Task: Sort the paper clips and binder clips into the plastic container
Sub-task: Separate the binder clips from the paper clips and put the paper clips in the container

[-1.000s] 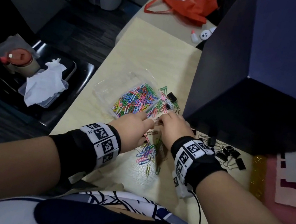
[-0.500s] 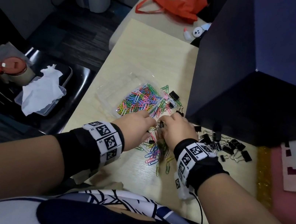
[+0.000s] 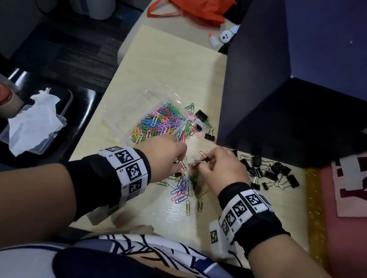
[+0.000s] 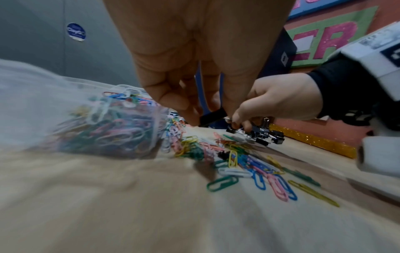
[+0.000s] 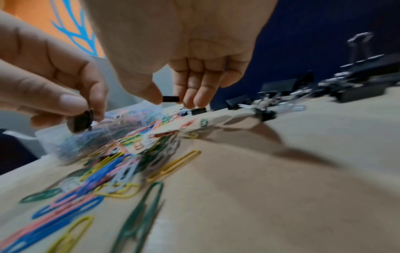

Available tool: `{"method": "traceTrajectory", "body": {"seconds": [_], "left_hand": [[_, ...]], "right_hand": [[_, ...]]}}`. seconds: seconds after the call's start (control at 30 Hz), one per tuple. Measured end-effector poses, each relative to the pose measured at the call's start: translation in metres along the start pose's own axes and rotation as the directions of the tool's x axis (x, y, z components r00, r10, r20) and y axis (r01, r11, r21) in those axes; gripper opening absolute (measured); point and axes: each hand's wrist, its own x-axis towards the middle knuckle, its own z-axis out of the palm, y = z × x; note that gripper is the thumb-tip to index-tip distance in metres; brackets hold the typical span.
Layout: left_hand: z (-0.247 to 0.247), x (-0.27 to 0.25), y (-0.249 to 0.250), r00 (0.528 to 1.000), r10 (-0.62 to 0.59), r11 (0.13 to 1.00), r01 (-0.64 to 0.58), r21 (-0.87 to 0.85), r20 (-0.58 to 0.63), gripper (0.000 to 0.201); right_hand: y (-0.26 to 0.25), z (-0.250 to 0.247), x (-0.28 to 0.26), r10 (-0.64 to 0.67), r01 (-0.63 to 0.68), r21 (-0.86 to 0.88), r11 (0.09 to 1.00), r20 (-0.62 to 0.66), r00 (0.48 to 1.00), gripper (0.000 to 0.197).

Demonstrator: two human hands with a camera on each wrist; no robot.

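Pinching small black binder clip [image 5: 82, 120] in left hand [image 3: 163, 153]; pinching another [image 5: 171, 99] in right hand [image 3: 223, 167], hovering over colourful paper clips [image 3: 184, 187] beside clear plastic container [image 3: 123, 115].

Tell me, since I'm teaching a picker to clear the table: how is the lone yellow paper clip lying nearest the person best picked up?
The yellow paper clip lies flat on the table, apart from the colourful pile. Come straight down from above and set the grip across its two long sides, near the middle. It is thin wire, so probably slide a fingertip under one rounded end first.
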Motion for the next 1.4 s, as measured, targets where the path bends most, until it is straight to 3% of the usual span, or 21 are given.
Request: {"method": "traceTrajectory", "body": {"seconds": [0.17,0.33,0.4,0.5,0.6,0.7,0.8,0.97,1.2,1.3,1.4], "left_hand": [[-0.003,0.026,0.029,1.000,0.017,1.000,-0.017,0.002,0.025,0.020],[-0.016,0.047,0.071,0.983,0.015,0.964,-0.063,-0.258,-0.186,0.021],[-0.019,0.052,0.078,0.978,0.000,0.957,-0.060,-0.283,-0.208,0.026],[-0.013,0.054,0.068,0.992,0.006,0.986,-0.028,-0.167,-0.128,0.026],[-0.005,0.043,0.046,0.999,-0.019,0.999,0.017,0.033,0.043,0.021],[0.000,0.024,0.033,0.981,-0.034,0.974,-0.010,0.224,0.193,0.024],[0.004,0.010,0.029,0.961,-0.058,0.950,-0.031,0.311,0.270,0.031],[0.008,0.000,0.024,0.961,-0.062,0.944,-0.030,0.328,0.269,0.044],[0.017,-0.007,0.012,0.978,-0.055,0.949,-0.012,0.314,0.203,0.050],[0.023,-0.007,0.009,0.981,-0.065,0.950,0.004,0.312,0.183,0.050],[0.023,-0.006,0.008,0.987,-0.069,0.963,0.028,0.270,0.144,0.031]], "right_hand": [[0.042,-0.014,-0.010,0.208,-0.205,0.070,0.976,-0.038,0.977,0.035],[0.074,-0.029,-0.019,0.432,-0.375,0.252,0.892,-0.233,0.871,0.034],[0.082,-0.030,-0.021,0.476,-0.403,0.289,0.868,-0.261,0.840,0.041],[0.087,-0.026,-0.022,0.398,-0.359,0.195,0.913,-0.231,0.888,0.044],[0.077,-0.018,-0.022,0.253,-0.234,0.116,0.965,-0.196,0.947,0.037],[0.058,-0.011,-0.017,0.094,-0.086,0.060,0.994,-0.143,0.985,0.029],[0.041,-0.007,-0.009,-0.031,0.032,0.018,0.999,-0.026,0.999,0.029],[0.016,-0.004,0.010,-0.149,0.148,0.010,0.989,0.064,0.987,0.040],[-0.005,-0.001,0.039,-0.083,0.105,-0.078,0.991,0.247,0.965,0.064],[-0.008,0.002,0.037,-0.085,0.122,-0.184,0.975,0.195,0.977,0.052],[-0.007,0.006,0.033,-0.128,0.164,-0.268,0.949,0.144,0.981,0.035]]}}
